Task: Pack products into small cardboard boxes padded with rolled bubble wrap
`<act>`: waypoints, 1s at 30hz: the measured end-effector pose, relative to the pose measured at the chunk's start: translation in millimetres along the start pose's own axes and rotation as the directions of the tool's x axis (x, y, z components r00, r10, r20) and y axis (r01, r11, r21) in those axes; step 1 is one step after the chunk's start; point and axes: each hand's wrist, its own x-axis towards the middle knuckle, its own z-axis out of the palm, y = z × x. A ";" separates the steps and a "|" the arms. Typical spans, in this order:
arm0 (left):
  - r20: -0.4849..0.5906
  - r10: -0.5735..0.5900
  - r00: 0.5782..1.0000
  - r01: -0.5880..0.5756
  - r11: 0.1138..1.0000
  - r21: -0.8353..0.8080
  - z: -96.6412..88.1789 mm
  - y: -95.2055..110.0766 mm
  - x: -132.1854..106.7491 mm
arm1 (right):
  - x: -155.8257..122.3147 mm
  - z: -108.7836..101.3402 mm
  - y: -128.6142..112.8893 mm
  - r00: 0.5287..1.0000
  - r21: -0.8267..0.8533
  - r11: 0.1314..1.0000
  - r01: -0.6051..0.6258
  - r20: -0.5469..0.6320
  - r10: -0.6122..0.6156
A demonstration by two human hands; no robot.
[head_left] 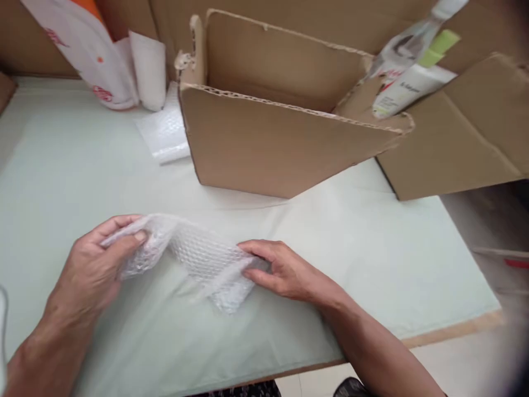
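Between my two hands stretches a clear piece of bubble wrap [202, 248], bent and loosely folded, above the pale green tabletop. My left hand [97, 256] pinches its left end, the thumb lying on top. At the other end my right hand [281, 270] grips the edge between thumb and fingers. Part of the wrap's left side is bunched under my left thumb; whether anything lies inside it I cannot tell. Beyond the hands stands an open cardboard box [248, 143]. Another bubble wrap piece [165, 135] lies against the box's left side.
A white and orange bag [91, 60] and a white cylindrical container [149, 71] stand at the back left. A white tube [409, 88] and a clear bottle [405, 49] are at the box's right end. Another cardboard piece [450, 138] reaches the table's right edge.
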 end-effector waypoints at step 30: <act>0.230 0.348 0.909 -0.391 0.902 0.180 -11.8 7.7 -7.1 | 29.0 12.1 -5.7 0.952 -0.707 0.707 -0.012 -0.224 -0.208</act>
